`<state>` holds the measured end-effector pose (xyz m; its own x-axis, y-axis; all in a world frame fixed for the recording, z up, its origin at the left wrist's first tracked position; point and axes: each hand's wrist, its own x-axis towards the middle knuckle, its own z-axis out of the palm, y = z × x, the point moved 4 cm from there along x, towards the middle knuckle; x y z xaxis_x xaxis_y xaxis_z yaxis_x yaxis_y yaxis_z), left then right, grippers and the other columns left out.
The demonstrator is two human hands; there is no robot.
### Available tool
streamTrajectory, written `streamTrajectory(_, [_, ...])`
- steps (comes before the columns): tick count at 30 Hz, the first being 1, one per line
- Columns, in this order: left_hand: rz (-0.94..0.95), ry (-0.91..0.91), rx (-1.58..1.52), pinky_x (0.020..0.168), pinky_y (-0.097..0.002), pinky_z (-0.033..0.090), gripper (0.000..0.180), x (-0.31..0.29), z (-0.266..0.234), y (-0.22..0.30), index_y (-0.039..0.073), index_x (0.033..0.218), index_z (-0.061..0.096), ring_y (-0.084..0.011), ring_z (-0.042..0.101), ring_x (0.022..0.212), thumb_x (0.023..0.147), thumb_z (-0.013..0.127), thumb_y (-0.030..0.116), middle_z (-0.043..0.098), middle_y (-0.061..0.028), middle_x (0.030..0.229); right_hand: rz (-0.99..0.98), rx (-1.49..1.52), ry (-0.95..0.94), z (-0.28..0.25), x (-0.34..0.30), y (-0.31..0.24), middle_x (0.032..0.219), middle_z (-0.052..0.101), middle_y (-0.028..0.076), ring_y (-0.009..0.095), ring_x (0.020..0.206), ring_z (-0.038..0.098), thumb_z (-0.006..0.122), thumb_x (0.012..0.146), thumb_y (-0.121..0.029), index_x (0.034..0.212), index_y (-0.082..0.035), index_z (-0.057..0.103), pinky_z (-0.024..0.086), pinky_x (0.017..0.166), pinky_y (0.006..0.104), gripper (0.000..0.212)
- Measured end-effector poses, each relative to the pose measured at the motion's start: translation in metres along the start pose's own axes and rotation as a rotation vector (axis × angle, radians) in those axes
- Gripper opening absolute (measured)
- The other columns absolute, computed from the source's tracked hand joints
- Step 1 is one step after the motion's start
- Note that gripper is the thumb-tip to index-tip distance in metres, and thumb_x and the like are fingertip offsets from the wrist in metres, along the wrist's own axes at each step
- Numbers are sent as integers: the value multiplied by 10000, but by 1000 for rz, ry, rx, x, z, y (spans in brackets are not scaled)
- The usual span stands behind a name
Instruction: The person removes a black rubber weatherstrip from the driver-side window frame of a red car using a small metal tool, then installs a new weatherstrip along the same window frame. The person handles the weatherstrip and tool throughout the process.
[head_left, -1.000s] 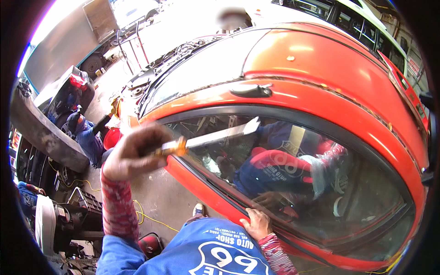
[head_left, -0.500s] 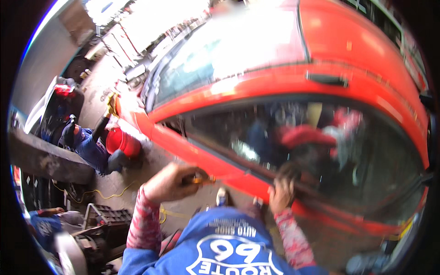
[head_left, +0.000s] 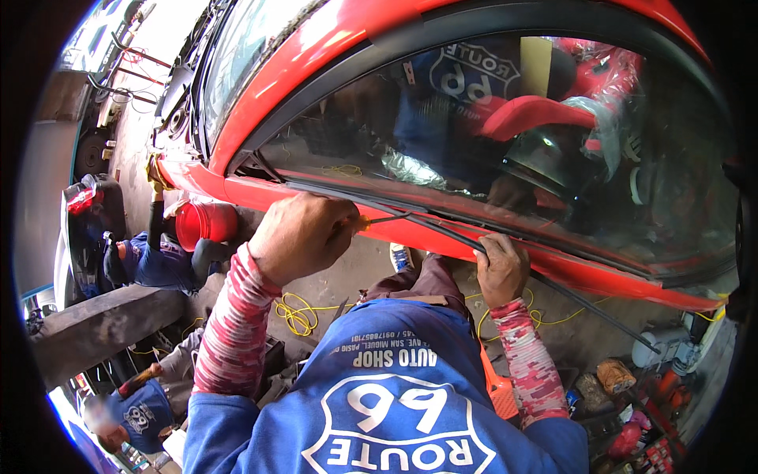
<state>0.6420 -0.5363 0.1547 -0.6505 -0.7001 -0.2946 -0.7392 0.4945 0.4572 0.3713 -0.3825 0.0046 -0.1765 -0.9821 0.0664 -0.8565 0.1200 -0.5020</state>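
Observation:
Gripped in my left hand point(head_left: 304, 237) is a screwdriver point(head_left: 365, 223) with an orange handle, mostly hidden by the closed fingers. Its thin dark shaft meets a long black rubber trim strip point(head_left: 446, 231) at the base of the car door's window point(head_left: 442, 158). My right hand point(head_left: 504, 270) pinches this strip between thumb and fingers. Beyond the right hand the strip hangs away from the red door point(head_left: 600, 276), its free end over the floor. Toward the left, the strip lies along the window's lower edge.
At left a person point(head_left: 158, 257) in a blue shirt crouches by a red bucket point(head_left: 205, 225), one gloved hand on the car's front. Another person point(head_left: 142, 411) is at lower left. Yellow cord point(head_left: 298, 314) lies on the floor. Bottles and bags point(head_left: 616, 375) sit at lower right.
The black strip now stands off the door in my right hand, which earlier rested at the window edge. The screwdriver has moved right and reaches the strip. My view has shifted.

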Motion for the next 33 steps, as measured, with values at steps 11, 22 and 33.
streamTrajectory(11, [-78,-125,226,677,-472,559,191,50,-5,3,89,887,745,-374,697,745,798,644,224,700,-163,781,-37,104,-221,-12,21,3,961,696,125,351,913,664,733,800,-125,1016,-62,700,507,799,474,227])
streamTrajectory(22, [-46,-191,263,686,-450,564,200,69,6,27,103,956,771,-351,707,769,818,652,186,719,-153,813,-92,169,-188,-11,35,-13,1166,665,110,340,967,681,748,782,-120,1214,-55,652,525,817,467,446])
streamTrajectory(33, [-21,-78,253,689,-450,571,181,61,3,22,129,936,790,-350,714,795,801,673,161,714,-138,825,-154,97,-379,13,51,-40,1325,617,155,374,1001,685,767,804,-220,1378,-31,559,529,870,476,639])
